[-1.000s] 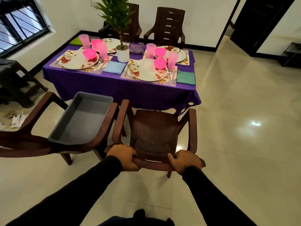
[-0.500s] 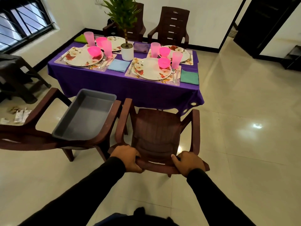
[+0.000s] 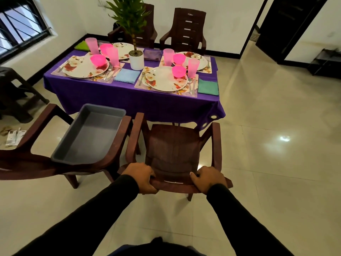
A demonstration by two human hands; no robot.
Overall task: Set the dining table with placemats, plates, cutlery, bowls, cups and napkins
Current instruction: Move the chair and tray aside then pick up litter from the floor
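Note:
The dining table (image 3: 140, 102) wears a purple cloth and carries several place settings: floral placemats, floral plates (image 3: 166, 81), pink bowls (image 3: 178, 71), pink cups (image 3: 192, 68), cutlery (image 3: 190, 85) and napkins such as the green napkin (image 3: 208, 87) and the blue napkin (image 3: 127, 75). A brown plastic chair (image 3: 173, 150) stands at the table's near right side. My left hand (image 3: 141, 177) and my right hand (image 3: 208, 179) both grip the top edge of its backrest.
An empty grey tub (image 3: 92, 133) lies across the arms of a second brown chair (image 3: 33, 159) on the left. A potted plant (image 3: 136, 60) stands mid-table. Two more chairs (image 3: 186, 28) stand behind it. A dark stool (image 3: 14, 93) is far left, a doorway at right.
The chair and both hands have moved a little forward toward the table, and the view has come closer. The grip on the backrest is the same.

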